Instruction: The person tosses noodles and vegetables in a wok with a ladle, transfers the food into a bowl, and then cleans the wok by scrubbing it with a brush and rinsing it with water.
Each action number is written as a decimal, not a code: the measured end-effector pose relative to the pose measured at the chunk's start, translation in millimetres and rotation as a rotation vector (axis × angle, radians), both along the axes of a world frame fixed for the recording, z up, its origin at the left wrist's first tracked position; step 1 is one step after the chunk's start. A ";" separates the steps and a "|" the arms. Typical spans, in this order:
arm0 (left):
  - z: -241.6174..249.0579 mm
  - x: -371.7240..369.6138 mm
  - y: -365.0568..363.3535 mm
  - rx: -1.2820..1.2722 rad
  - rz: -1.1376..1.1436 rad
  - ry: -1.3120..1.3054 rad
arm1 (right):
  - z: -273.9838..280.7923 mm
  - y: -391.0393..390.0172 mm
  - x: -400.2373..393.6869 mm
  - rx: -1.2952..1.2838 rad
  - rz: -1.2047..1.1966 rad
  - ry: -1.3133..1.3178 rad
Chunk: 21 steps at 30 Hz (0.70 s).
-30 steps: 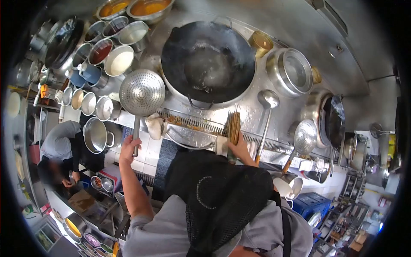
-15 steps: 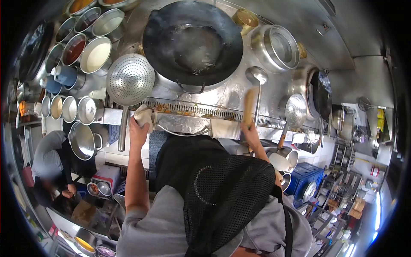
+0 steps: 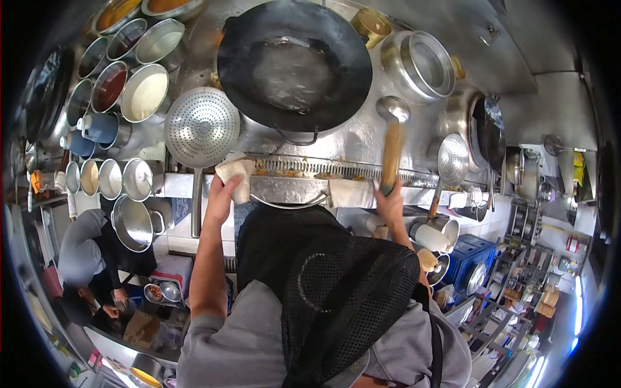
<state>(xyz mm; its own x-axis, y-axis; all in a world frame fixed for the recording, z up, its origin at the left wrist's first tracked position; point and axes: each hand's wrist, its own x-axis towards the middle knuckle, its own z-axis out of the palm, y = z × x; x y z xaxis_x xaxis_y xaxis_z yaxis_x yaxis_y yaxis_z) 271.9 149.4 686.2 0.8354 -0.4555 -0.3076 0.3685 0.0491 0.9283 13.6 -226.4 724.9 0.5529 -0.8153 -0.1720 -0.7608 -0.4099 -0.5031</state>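
My left hand [image 3: 222, 193] is closed on a folded pale cloth [image 3: 236, 173] at the front edge of the stove, just right of the handle of a large perforated strainer [image 3: 202, 128]. In my right hand [image 3: 389, 202] is a brush [image 3: 392, 155] with a long tan head, held upright below the bowl of a ladle [image 3: 393, 109]. A big black wok [image 3: 295, 71] sits on the burner beyond both hands, wet and shiny inside. Food scraps lie along the slotted drain [image 3: 304, 168] in front of it.
Several metal containers of sauces [image 3: 145, 92] stand at the upper left. Nested steel pots [image 3: 427, 64] and a smaller skimmer [image 3: 452, 159] are on the right. A second cloth [image 3: 351, 193] hangs on the front edge. A co-worker [image 3: 84, 252] bends over at the lower left.
My right hand has moved slightly right with the brush, which now stands more upright and overlaps the ladle's handle. My left hand still holds the cloth. The whole view has shifted slightly.
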 end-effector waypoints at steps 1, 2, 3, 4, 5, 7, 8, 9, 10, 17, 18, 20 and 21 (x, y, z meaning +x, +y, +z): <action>1.3 1.5 -3.1 -0.114 0.040 0.121 | -13.5 -5.0 -14.1 0.152 0.073 0.188; 3.2 3.4 -5.6 -0.230 0.085 0.240 | -102.4 -42.0 -68.3 -0.034 0.255 0.179; 12.4 8.4 -4.8 -0.278 -0.006 0.285 | -73.7 -32.3 -50.1 0.117 0.109 0.168; 23.9 10.9 -8.4 -0.279 0.008 0.280 | -26.1 -19.7 -27.7 0.271 -0.036 0.160; 35.4 11.2 -13.6 -0.298 0.011 0.361 | 1.6 -15.9 -12.2 0.275 -0.068 0.101; 40.7 13.8 -22.7 -0.281 -0.022 0.425 | 64.7 7.9 24.6 0.285 -0.138 -0.002; 38.8 14.3 -27.5 -0.282 -0.018 0.421 | 65.1 7.4 24.8 0.207 -0.058 -0.047; 36.6 15.2 -33.7 -0.318 -0.033 0.480 | 58.6 8.4 21.7 0.127 -0.014 -0.067; 35.9 15.9 -41.0 -0.357 -0.048 0.539 | 44.7 8.5 15.1 0.045 0.031 -0.088; 32.6 12.9 -93.8 -0.421 -0.042 0.783 | -2.8 -40.0 -12.2 0.315 0.049 0.208; 33.8 11.4 -99.0 -0.408 -0.059 0.800 | 53.8 -21.7 24.8 0.368 -0.072 0.253; 37.7 11.4 -115.6 -0.480 -0.050 0.836 | 63.1 -45.6 35.4 0.162 0.098 -0.052; 40.9 10.7 -127.7 -0.443 -0.039 0.738 | 75.9 -52.7 46.1 0.179 0.162 -0.115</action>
<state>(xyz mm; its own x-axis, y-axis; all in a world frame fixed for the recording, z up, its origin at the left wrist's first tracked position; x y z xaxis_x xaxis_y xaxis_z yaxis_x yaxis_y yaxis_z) 282.7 21.7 727.1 0.4731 -0.6860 -0.5527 0.8790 0.3252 0.3488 59.7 -279.1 800.9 0.6979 -0.6769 -0.2340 -0.6262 -0.4183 -0.6579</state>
